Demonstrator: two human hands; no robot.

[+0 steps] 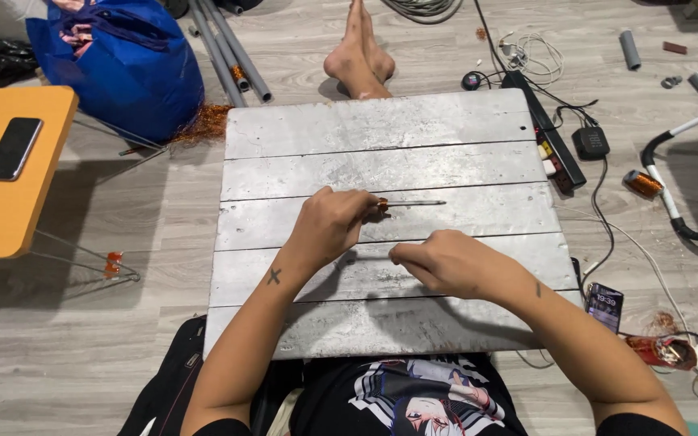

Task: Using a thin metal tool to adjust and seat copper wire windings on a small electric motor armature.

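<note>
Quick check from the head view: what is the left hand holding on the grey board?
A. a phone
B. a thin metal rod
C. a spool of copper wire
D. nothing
B: the left hand pinches a thin metal rod lying across the grey board.

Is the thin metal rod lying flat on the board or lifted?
Lying flat: the rod rests along a plank of the grey board, its near end pinched by the left hand.

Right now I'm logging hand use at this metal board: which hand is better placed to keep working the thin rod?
Left. The left hand already pinches the thin metal rod at its orange-wrapped end, on the grey metal board. The right hand is curled nearer the body, apart from the rod.
</note>
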